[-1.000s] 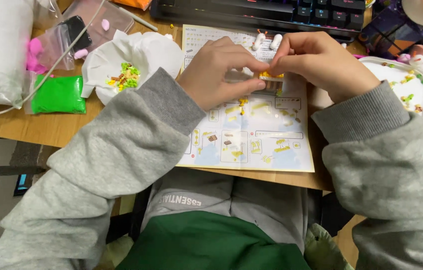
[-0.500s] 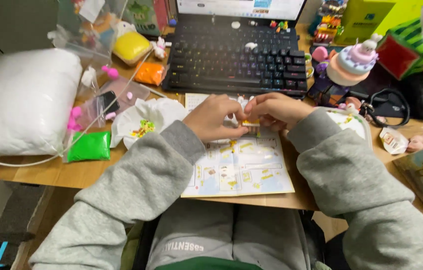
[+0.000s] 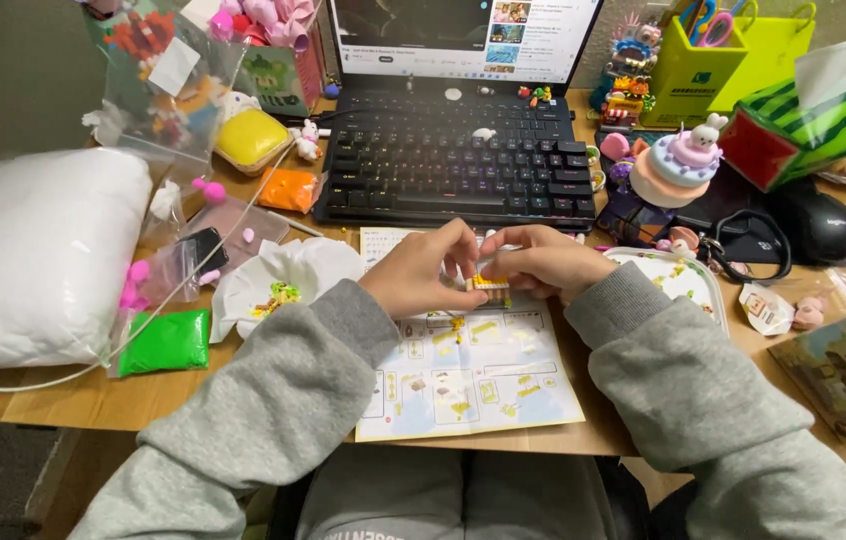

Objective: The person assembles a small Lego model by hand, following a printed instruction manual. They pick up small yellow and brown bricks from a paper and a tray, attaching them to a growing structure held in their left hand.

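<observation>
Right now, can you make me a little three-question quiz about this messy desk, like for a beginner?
1. True or false: both hands pinch the small yellow brick model.
2. What lies under the left hand and right hand? A) printed paper instruction sheet B) a towel
3. Which side of the sheet has the flat green plastic bag?

Key: 1 true; 2 A; 3 the left side.

matt wooden desk (image 3: 63, 400), glossy paper instruction sheet (image 3: 473, 385), soft grey cloth sleeves (image 3: 273, 400).
</observation>
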